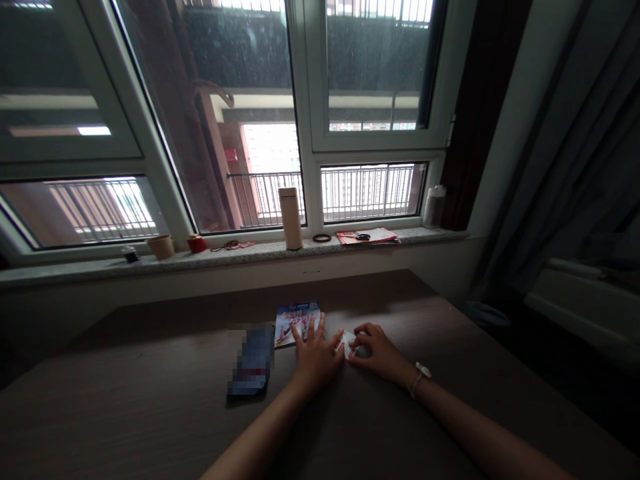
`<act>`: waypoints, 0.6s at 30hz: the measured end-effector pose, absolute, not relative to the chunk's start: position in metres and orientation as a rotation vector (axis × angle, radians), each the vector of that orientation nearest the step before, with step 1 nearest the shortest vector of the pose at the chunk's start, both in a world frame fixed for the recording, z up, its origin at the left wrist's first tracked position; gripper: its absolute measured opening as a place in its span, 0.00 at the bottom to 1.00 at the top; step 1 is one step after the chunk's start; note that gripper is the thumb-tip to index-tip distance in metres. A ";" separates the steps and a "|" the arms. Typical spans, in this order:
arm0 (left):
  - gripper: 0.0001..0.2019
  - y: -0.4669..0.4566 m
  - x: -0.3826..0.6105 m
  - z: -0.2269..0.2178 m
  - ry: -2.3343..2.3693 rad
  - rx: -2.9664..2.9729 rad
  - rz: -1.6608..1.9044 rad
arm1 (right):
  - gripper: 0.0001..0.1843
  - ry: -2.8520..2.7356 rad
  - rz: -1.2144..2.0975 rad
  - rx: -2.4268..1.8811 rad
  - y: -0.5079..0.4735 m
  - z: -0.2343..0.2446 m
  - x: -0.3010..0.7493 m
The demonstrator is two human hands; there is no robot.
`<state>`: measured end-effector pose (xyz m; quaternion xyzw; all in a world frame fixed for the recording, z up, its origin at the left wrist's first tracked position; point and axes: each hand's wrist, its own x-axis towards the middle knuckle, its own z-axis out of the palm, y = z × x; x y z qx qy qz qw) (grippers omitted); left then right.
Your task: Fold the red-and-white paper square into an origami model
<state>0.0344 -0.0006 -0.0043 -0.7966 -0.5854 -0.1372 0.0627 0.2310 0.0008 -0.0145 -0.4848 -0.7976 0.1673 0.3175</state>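
Dark wood makes up the table, and both hands rest on it at the middle, close together. The left hand lies flat, palm down, with its fingers stretched and spread. It grips nothing. Its fingertips reach onto the near right corner of a colourful booklet, which lies just beyond it, and its right edge touches a small white and red paper.

That paper lies on the table between the two hands, partly hidden by them. The right hand comes to it from the right with fingers bent and the tips set on the paper's right edge. Whether the thumb and forefinger pinch the paper or only press it down cannot be made out. A pale band sits on the right wrist.

Left of the left hand, and just beside the booklet, lies a dark flat thing whose surface is blurred out.

Far behind the table runs a stone windowsill under a big window. On it, from left to right, stand or lie a small dark object, a brown cup, a small red pot, a tall beige flask, a brown ring, a stack of red papers and a white bottle. A grey curtain hangs at the right.
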 end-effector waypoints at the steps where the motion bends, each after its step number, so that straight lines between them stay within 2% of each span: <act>1: 0.21 0.000 0.035 -0.005 -1.769 -2.405 -0.414 | 0.12 -2.099 0.435 -1.276 0.001 -0.014 0.231; 18: 0.22 0.001 0.038 -0.004 -1.818 -2.399 -0.417 | 0.11 -2.133 0.389 -1.263 -0.004 -0.009 0.230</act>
